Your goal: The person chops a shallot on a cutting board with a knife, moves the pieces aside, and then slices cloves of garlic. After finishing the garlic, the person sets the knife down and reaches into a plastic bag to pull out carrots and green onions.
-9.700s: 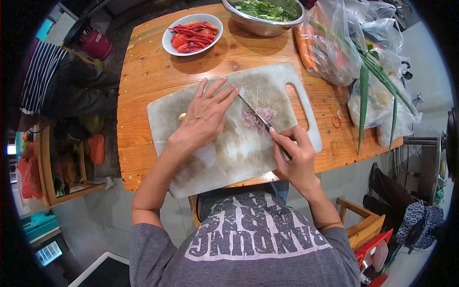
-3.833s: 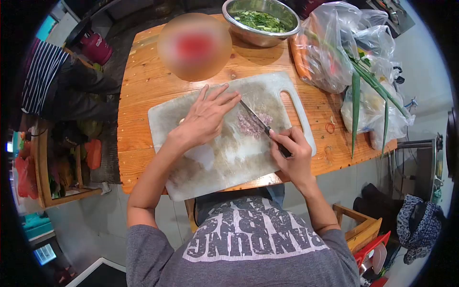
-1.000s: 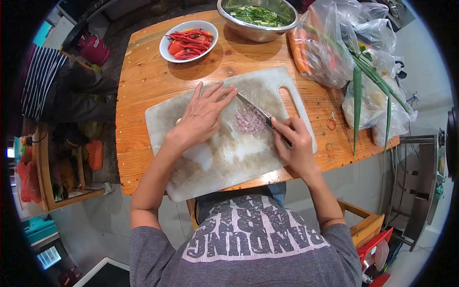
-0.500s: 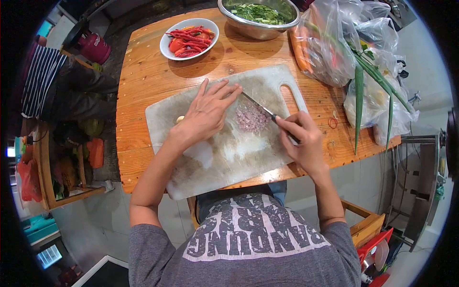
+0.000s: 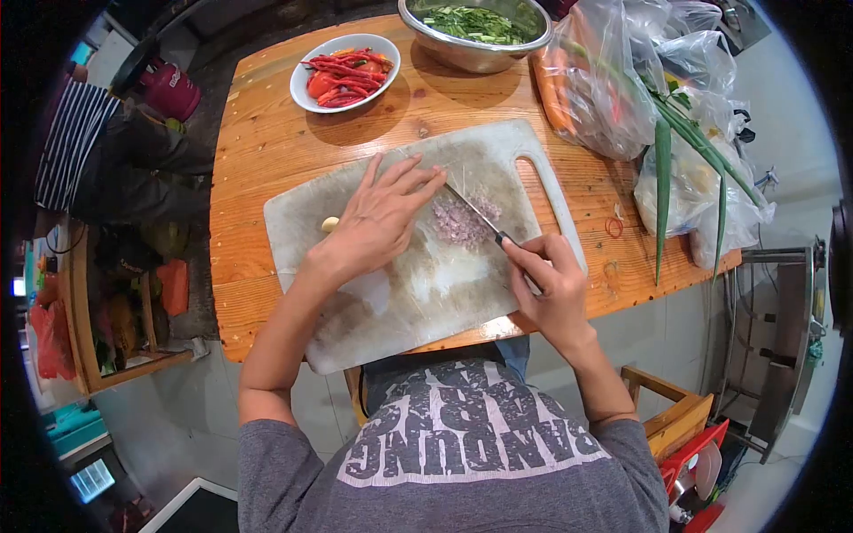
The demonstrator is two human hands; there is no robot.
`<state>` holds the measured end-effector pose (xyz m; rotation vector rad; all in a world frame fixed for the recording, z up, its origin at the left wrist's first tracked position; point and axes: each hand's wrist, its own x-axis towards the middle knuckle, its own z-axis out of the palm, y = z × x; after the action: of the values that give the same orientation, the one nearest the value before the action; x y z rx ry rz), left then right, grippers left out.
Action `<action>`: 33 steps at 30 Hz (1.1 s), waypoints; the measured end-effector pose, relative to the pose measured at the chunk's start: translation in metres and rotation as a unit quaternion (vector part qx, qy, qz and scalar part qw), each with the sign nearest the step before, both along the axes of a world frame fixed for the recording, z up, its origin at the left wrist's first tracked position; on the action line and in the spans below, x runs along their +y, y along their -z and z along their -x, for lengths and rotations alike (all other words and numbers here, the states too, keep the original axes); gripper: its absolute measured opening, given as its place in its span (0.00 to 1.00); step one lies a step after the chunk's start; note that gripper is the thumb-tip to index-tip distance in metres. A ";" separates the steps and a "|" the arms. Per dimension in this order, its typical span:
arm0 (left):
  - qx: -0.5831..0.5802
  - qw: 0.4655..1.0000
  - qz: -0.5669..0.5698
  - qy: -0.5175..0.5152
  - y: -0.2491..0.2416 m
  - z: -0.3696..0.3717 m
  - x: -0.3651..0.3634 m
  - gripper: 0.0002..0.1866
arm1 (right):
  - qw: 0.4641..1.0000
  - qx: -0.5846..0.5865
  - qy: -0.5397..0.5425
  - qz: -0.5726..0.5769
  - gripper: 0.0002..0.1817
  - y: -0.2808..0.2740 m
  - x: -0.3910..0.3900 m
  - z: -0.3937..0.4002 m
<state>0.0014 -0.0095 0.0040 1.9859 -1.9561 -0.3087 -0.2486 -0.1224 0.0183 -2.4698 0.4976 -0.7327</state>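
My right hand is wrapped round the black handle of a knife. Its blade slants up and left over a heap of finely chopped shallot, with the tip at my left hand's fingertips. My left hand is stretched out with fingers apart, the index fingertip right at the knife tip. Beneath both lies a worn white cutting board with a slot handle at its right end. A peeled garlic clove rests on the board just left of my left hand.
On the wooden table, a white bowl holds red chillies and tomatoes. A steel bowl of cut greens stands at the back. Plastic bags with carrots and spring onions lie right. A person in a striped top stands left.
My right hand and the knife handle have come down toward me and slightly left, so the blade lies at a steeper angle over the shallot. My left hand stays almost in place.
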 end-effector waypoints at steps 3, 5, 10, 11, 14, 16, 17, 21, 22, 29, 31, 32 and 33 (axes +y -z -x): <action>-0.001 1.000 0.009 -0.010 0.001 -0.002 0.001 0.40 | 1.000 0.000 -0.004 -0.001 0.20 0.001 -0.003 -0.002; 0.004 1.000 -0.004 -0.006 -0.001 -0.004 0.001 0.40 | 1.000 0.006 -0.012 -0.006 0.20 -0.006 -0.001 -0.004; -0.007 1.000 -0.004 -0.005 0.000 -0.011 0.005 0.40 | 1.000 -0.006 -0.005 -0.006 0.20 0.018 0.013 -0.007; -0.011 1.000 -0.001 -0.008 0.000 -0.011 0.004 0.40 | 1.000 -0.009 -0.007 -0.001 0.19 0.017 0.012 -0.006; -0.011 1.000 -0.007 -0.010 0.003 -0.010 0.004 0.41 | 1.000 -0.015 0.001 -0.016 0.19 0.002 0.005 -0.009; -0.012 1.000 -0.004 -0.019 0.002 -0.010 0.003 0.41 | 1.000 -0.011 0.002 -0.021 0.19 0.003 0.008 -0.009; -0.010 1.000 -0.002 -0.025 0.002 -0.009 0.004 0.41 | 1.000 -0.004 0.007 -0.025 0.19 0.012 0.007 -0.008; -0.002 1.000 -0.004 -0.009 0.005 -0.011 0.005 0.41 | 0.999 -0.006 -0.004 -0.034 0.20 -0.006 0.012 -0.008; -0.001 1.000 -0.002 -0.009 0.004 -0.010 0.006 0.41 | 0.999 -0.008 0.003 -0.037 0.20 0.001 0.012 -0.009; 0.009 1.000 -0.002 -0.016 0.003 -0.011 0.007 0.40 | 1.000 -0.011 0.009 -0.028 0.20 0.006 0.018 -0.007; 0.005 1.000 -0.006 -0.010 0.003 -0.012 0.006 0.40 | 0.999 -0.013 0.010 -0.045 0.20 0.007 0.010 -0.007; 0.005 1.000 -0.013 -0.004 0.004 -0.011 0.007 0.40 | 0.999 -0.012 0.008 -0.042 0.19 0.005 0.009 -0.006; 0.003 1.000 -0.007 -0.008 0.005 -0.011 0.007 0.40 | 0.999 -0.012 0.005 -0.036 0.19 0.001 0.005 -0.009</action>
<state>0.0127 -0.0024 -0.0012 2.0076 -1.9387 -0.3248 -0.2397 -0.1171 0.0173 -2.3899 0.5194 -0.7354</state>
